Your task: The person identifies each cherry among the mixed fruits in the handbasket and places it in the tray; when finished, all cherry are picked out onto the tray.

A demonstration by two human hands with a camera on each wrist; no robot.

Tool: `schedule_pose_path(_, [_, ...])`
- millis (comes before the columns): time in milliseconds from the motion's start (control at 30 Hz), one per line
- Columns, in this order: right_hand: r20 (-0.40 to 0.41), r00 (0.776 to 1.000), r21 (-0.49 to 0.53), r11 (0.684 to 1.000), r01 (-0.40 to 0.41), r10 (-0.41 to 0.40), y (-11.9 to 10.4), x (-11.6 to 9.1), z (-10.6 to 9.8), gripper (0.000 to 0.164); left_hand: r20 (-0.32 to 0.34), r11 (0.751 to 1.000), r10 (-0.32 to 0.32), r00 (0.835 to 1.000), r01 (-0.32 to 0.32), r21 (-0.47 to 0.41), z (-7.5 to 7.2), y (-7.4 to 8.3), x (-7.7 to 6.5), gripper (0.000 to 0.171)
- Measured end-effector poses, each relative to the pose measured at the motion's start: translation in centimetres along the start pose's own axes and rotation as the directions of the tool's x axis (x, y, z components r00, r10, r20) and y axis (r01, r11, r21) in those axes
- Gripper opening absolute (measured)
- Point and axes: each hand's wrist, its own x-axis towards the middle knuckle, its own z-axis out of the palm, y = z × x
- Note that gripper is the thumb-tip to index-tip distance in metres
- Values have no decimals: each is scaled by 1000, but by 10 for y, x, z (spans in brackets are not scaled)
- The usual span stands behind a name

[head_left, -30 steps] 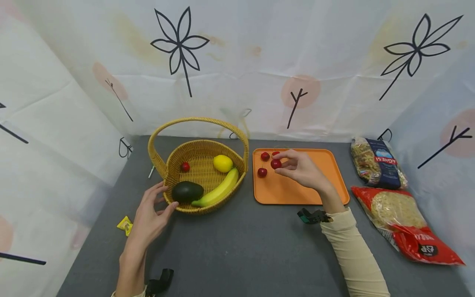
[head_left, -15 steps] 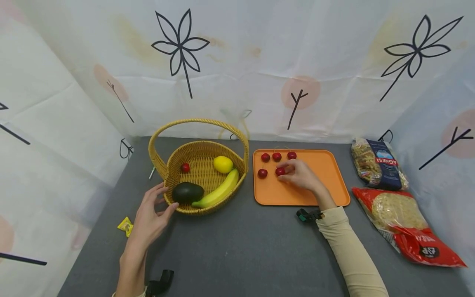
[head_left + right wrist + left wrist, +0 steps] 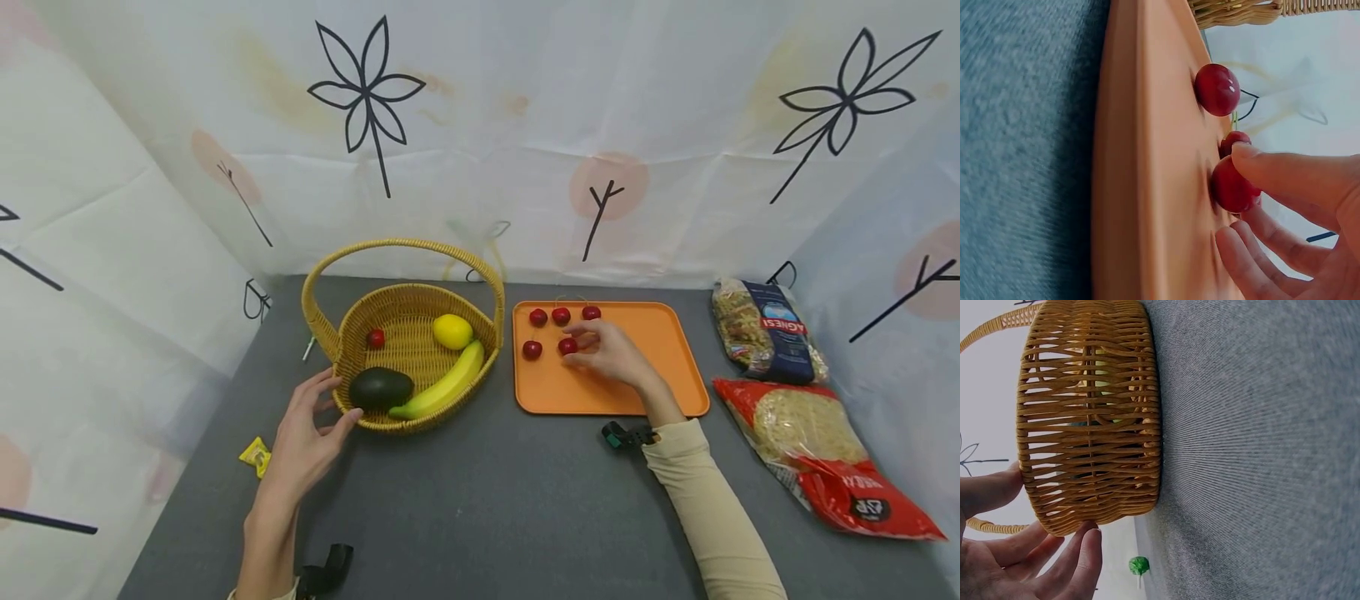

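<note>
The wicker basket (image 3: 408, 425) holds an avocado (image 3: 381, 388), a banana (image 3: 442, 387), a lemon (image 3: 452, 332) and a small red fruit (image 3: 376, 338). At its near left end, my left hand (image 3: 307, 437) rests with thumb and fingers spread against the rim; in the left wrist view, fingertips (image 3: 1089, 540) lie along the outer weave. On the orange tray (image 3: 637, 396), thumb and finger of my right hand (image 3: 609, 354) pinch a cherry (image 3: 1230, 186) low over the surface. Several other cherries (image 3: 561, 316) sit around it, one (image 3: 1217, 89) standing out in the right wrist view.
Two bags of pasta, one blue-labelled (image 3: 780, 333) and one red (image 3: 825, 458), lie right of the tray. A yellow wrapped candy (image 3: 257, 455) is left of my forearm. Behind the basket's left end is a green lollipop (image 3: 1139, 565). White printed cloth (image 3: 480, 192) walls the table.
My right hand has brought the cherry down and slightly toward me onto the tray, uncovering the back-row cherries; its finger has since eased up a little. My left hand stays at the basket.
</note>
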Motion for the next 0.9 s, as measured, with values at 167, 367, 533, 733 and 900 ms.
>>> schedule_pose_path(167, [-23, 1000, -7, 1000, 6, -6, -10, -8, -6, 45, -1, 1000, 2, 1000, -2, 0, 0, 0, 0, 61])
schedule_pose_path(367, [-45, 998, 24, 999, 48, -47, -29, -15, -10, 45, -1, 1000, 6, 1000, -6, 0, 0, 0, 1, 61])
schedule_pose_path(533, [-61, 992, 60, 992, 115, -111, -54, -22, -10, 41, -3, 1000, 11, 1000, -11, -5, 0, -1, 1, 61])
schedule_pose_path(733, [-74, 966, 133, 958, 256, -248, -92, -30, -9, 36, -2, 1000, 6, 1000, -6, -12, 1, -1, 1, 61])
schedule_pose_path(900, [-26, 943, 225, 917, 330, -333, -120, -27, 2, 35, -6, 1000, 13, 1000, -14, -13, 1, -1, 1, 61])
